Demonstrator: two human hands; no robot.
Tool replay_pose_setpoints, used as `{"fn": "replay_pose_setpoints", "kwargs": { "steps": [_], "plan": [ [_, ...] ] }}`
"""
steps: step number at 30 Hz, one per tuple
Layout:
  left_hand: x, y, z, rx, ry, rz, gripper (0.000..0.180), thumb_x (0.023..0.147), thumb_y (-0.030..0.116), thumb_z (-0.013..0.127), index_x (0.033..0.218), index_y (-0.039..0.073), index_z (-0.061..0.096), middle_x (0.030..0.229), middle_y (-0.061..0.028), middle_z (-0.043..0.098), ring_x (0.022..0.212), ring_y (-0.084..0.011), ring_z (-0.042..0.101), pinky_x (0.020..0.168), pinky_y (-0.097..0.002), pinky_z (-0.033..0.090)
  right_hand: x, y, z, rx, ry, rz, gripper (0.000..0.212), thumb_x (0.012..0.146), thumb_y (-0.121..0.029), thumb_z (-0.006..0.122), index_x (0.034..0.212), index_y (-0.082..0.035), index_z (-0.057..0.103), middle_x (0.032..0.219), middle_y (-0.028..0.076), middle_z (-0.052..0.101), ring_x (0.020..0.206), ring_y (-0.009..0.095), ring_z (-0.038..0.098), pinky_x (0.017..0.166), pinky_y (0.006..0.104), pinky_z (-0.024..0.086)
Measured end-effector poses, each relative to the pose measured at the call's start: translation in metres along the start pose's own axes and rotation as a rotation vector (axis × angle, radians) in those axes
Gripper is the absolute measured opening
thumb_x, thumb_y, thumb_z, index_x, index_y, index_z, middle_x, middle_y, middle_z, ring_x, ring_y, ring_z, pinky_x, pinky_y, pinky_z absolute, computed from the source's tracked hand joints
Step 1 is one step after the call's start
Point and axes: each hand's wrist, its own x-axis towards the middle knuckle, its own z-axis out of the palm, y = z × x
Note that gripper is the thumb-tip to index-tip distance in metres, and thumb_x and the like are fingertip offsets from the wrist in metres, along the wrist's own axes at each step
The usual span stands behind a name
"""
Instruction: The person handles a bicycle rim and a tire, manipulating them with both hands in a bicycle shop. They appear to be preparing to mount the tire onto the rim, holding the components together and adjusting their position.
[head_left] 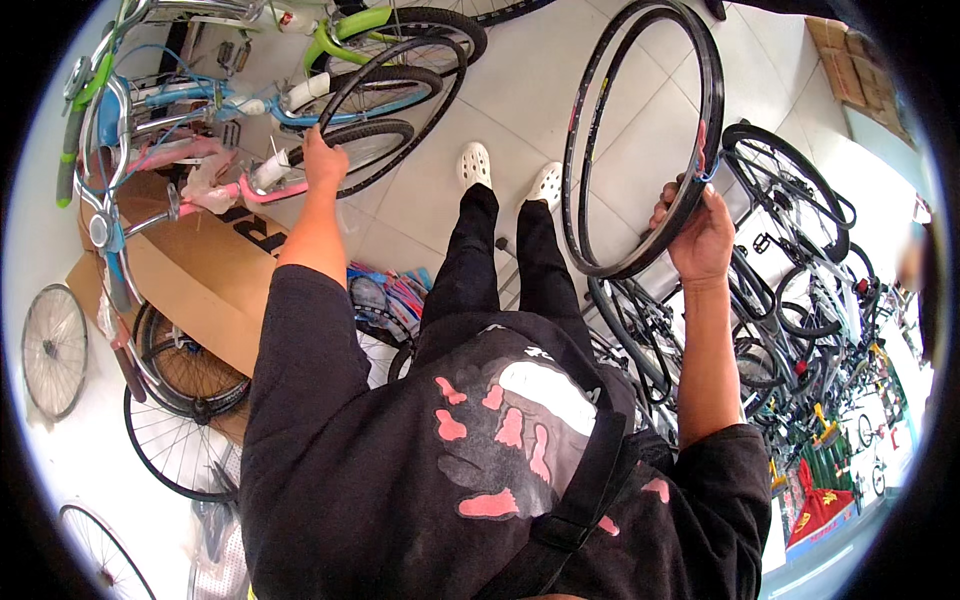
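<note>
My left hand (pixel 325 160) is closed around the near side of a thin black bicycle tyre (pixel 457 95), which hangs as a bare loop in front of the parked bikes. On the other side, my right hand (pixel 697 225) grips bicycle tyres (pixel 714 90), at least two black loops held together upright. Red and yellow marks show on their sidewalls, and a small blue tie sits just above my fingers. The fingertips of this hand are partly hidden behind the tyres.
Pink, blue and green bicycles stand at the left, with the blue frame (pixel 160 97) nearest the tyre. A flattened cardboard box (pixel 190 295) leans below them, beside loose wheels (pixel 55 350). Many bikes crowd the right, including a black wheel (pixel 785 180). Pale tiles (pixel 520 100) lie underfoot.
</note>
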Motion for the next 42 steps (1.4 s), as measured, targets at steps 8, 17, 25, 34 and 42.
{"fn": "replay_pose_setpoints", "kwargs": {
  "steps": [8,17,25,34,42],
  "plan": [
    [-0.033,-0.003,-0.02,-0.097,0.049,-0.033,0.062,0.092,0.015,0.069,0.149,-0.002,0.049,0.147,-0.026,0.055,0.137,-0.0427,0.053,0.115,-0.046,0.043,-0.01,0.008,-0.018,-0.074,0.115,0.028,0.03,0.104,-0.032,0.057,0.12,-0.007,0.062,0.096,0.013,0.067,0.079,0.029,0.067,0.073,0.0438,0.056],
    [-0.209,0.113,0.046,-0.598,-0.296,-0.034,0.036,0.094,0.027,0.074,0.12,0.001,0.073,0.106,-0.0131,0.077,0.102,-0.022,0.073,0.088,-0.0389,0.057,-0.036,0.023,-0.042,-0.135,0.206,0.089,0.029,0.108,-0.033,0.054,0.121,-0.008,0.06,0.096,0.012,0.067,0.079,0.029,0.066,0.073,0.0439,0.056],
    [-0.325,0.337,-0.013,-1.328,-1.056,0.129,0.068,0.103,0.05,0.066,0.147,0.0,0.056,0.135,-0.0142,0.068,0.119,-0.022,0.066,0.097,-0.0353,0.055,-0.034,0.042,-0.033,-0.264,0.25,0.059,0.027,0.11,-0.028,0.053,0.121,-0.005,0.062,0.104,0.006,0.067,0.096,0.02,0.066,0.087,0.0369,0.053],
    [-0.332,0.39,-0.023,-1.331,-0.871,0.117,0.057,0.098,0.036,0.075,0.134,-0.005,0.055,0.101,-0.015,0.073,0.089,-0.0162,0.069,0.078,-0.034,0.056,-0.024,0.041,-0.038,-0.34,0.198,-0.016,0.024,0.11,-0.022,0.055,0.12,-0.002,0.065,0.102,0.005,0.068,0.092,0.015,0.065,0.083,0.0317,0.053],
    [-0.335,0.412,-0.055,-1.102,-0.665,0.412,0.042,0.094,0.02,0.071,0.129,-0.001,0.063,0.107,-0.0231,0.073,0.096,-0.0358,0.071,0.087,-0.0411,0.055,-0.026,0.012,-0.044,-0.226,0.06,-0.053,0.023,0.109,-0.018,0.05,0.116,0.001,0.061,0.101,0.01,0.07,0.093,0.022,0.07,0.086,0.0372,0.057]
  ]
}}
